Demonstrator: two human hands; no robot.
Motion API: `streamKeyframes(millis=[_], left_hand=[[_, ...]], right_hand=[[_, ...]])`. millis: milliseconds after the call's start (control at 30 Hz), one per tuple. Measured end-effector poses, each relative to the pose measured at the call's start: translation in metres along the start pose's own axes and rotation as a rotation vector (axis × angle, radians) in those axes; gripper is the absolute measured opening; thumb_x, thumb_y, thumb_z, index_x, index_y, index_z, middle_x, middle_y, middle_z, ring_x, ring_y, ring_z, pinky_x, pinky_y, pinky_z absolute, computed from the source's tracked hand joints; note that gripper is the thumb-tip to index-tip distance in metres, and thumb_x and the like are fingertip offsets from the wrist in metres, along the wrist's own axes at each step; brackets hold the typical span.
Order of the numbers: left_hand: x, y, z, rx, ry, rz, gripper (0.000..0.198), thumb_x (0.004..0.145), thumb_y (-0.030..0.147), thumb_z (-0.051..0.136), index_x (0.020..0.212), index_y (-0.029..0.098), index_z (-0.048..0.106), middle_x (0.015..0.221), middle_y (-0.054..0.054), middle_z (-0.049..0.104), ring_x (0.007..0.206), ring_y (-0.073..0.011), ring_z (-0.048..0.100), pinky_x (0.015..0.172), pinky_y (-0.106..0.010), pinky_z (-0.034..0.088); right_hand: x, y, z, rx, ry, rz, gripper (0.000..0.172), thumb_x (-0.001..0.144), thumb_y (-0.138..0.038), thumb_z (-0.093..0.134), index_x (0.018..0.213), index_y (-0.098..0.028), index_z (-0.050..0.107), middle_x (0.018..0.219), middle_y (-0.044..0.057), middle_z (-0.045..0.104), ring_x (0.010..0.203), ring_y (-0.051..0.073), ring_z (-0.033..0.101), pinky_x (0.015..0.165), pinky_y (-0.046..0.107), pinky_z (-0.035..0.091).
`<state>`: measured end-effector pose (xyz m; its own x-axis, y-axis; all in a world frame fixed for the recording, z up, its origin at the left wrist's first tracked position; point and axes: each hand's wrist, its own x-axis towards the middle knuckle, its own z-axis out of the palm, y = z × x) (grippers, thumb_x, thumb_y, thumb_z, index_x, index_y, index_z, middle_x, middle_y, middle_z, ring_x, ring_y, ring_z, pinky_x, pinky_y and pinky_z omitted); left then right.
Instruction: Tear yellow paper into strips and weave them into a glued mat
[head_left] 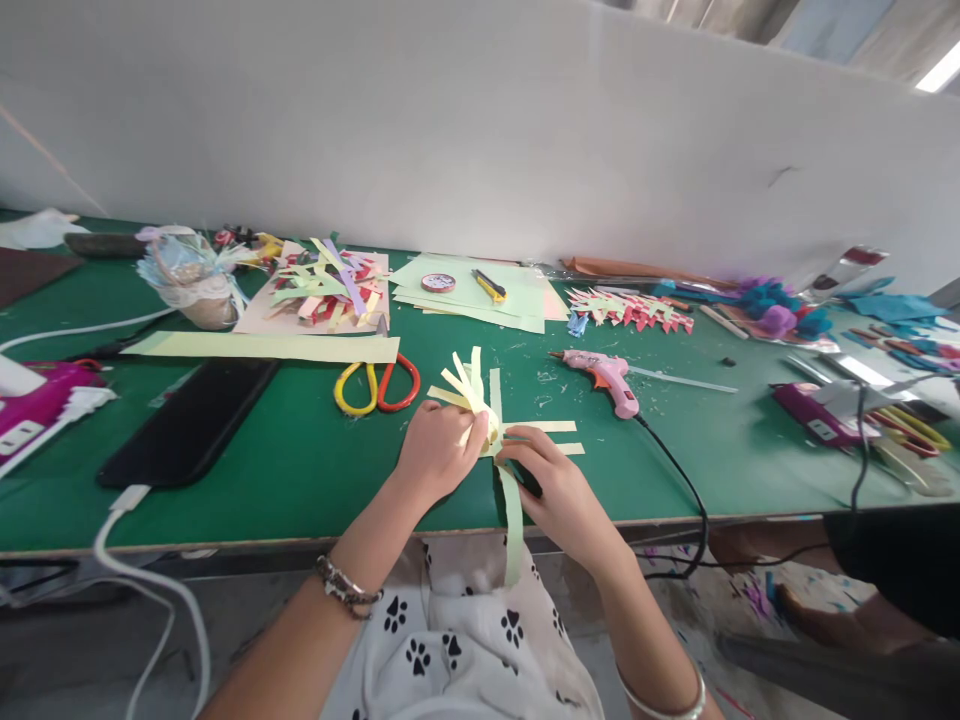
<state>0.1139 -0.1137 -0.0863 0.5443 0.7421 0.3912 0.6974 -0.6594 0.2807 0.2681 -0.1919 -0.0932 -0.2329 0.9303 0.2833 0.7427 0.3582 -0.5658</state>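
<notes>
A bundle of pale yellow and light green paper strips (469, 385) fans out near the front edge of the green table (315, 505). My left hand (440, 447) is closed round its base, fingers and thumb pressed together. Just right of it, my right hand (551, 482) has its fingers curled against a light green strip (512, 530) that hangs over the table edge onto my lap. Two yellow strips (551, 427) stick out to the right beyond the right fingertips. The contact under those fingers is partly hidden.
Scissors (379, 385) and a black phone (191, 420) lie to the left, under a long paper strip (262, 346). A pink glue gun (606, 378) with a black cord is at right. Paper sheets (469, 290) lie behind. Another person's legs (832, 590) show at far right.
</notes>
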Motion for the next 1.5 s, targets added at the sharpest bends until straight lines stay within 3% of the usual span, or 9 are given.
streamKeyframes(millis=[200,367,533,767,1033,1267,1367,1500], left_hand=[[-0.0003,-0.0006,0.0008,0.031,0.004,0.023,0.048,0.092,0.025,0.027,0.059,0.016,0.06,0.057,-0.003,0.063,0.055,-0.0148,0.056,0.063,-0.031,0.036],[0.0008,0.0009,-0.0012,0.046,-0.03,0.009,0.049,0.091,0.028,0.03,0.053,0.016,0.058,0.052,-0.003,0.06,0.054,-0.015,0.055,0.063,-0.031,0.036],[0.0016,0.0011,-0.0029,0.026,-0.07,0.013,0.051,0.092,0.03,0.028,0.054,0.016,0.059,0.054,-0.003,0.061,0.055,-0.015,0.055,0.065,-0.031,0.036],[0.001,0.0024,-0.0051,-0.022,-0.092,0.0,0.05,0.093,0.033,0.027,0.062,0.016,0.062,0.062,-0.003,0.064,0.062,-0.0161,0.058,0.067,-0.032,0.035],[-0.0028,-0.0021,-0.0002,-0.104,-0.094,-0.048,0.04,0.092,0.04,0.029,0.087,0.023,0.065,0.092,0.001,0.066,0.079,-0.0151,0.06,0.075,-0.032,0.033],[-0.0013,-0.0002,-0.0036,-0.088,-0.117,-0.012,0.04,0.093,0.039,0.028,0.086,0.023,0.064,0.085,0.001,0.065,0.072,-0.0129,0.057,0.07,-0.03,0.031],[-0.0003,0.0019,-0.0045,-0.104,-0.112,-0.037,0.036,0.092,0.037,0.032,0.087,0.023,0.065,0.087,0.001,0.065,0.071,-0.0126,0.056,0.071,-0.031,0.032],[-0.0001,0.0016,-0.0022,-0.07,-0.104,-0.019,0.034,0.09,0.038,0.035,0.086,0.023,0.065,0.083,0.0,0.065,0.071,-0.0139,0.057,0.069,-0.031,0.032]], right_hand=[[-0.0012,0.0007,0.0005,-0.043,-0.015,-0.006,0.022,0.083,-0.01,0.043,0.096,-0.02,0.058,0.114,0.008,0.053,0.102,0.019,0.054,0.086,0.035,0.047],[-0.0037,0.0011,-0.0001,-0.141,0.048,-0.032,0.022,0.083,-0.013,0.044,0.094,-0.02,0.062,0.119,0.011,0.047,0.114,0.023,0.046,0.09,0.04,0.045],[-0.0051,0.0022,0.0002,-0.177,0.032,-0.034,0.023,0.083,-0.014,0.045,0.097,-0.022,0.061,0.105,0.01,0.049,0.102,0.022,0.05,0.085,0.04,0.046],[-0.0041,0.0025,0.0,-0.162,0.024,-0.035,0.02,0.084,-0.014,0.045,0.096,-0.02,0.06,0.113,0.01,0.048,0.108,0.022,0.047,0.087,0.038,0.044],[-0.0014,0.0014,-0.0021,-0.143,0.01,-0.065,0.021,0.083,-0.012,0.043,0.096,-0.019,0.058,0.107,0.01,0.051,0.102,0.02,0.051,0.084,0.037,0.045],[-0.003,0.0008,-0.0009,-0.192,0.031,-0.027,0.021,0.083,-0.017,0.045,0.098,-0.021,0.061,0.092,0.008,0.049,0.088,0.02,0.05,0.076,0.034,0.046],[-0.0044,-0.0014,-0.0003,-0.269,0.067,0.014,0.019,0.083,-0.02,0.049,0.096,-0.022,0.063,0.082,0.006,0.045,0.08,0.019,0.047,0.071,0.032,0.043],[-0.0066,-0.0054,0.0001,-0.368,0.019,0.064,0.021,0.085,-0.02,0.049,0.099,-0.025,0.062,0.076,0.003,0.047,0.074,0.018,0.048,0.07,0.033,0.036]])
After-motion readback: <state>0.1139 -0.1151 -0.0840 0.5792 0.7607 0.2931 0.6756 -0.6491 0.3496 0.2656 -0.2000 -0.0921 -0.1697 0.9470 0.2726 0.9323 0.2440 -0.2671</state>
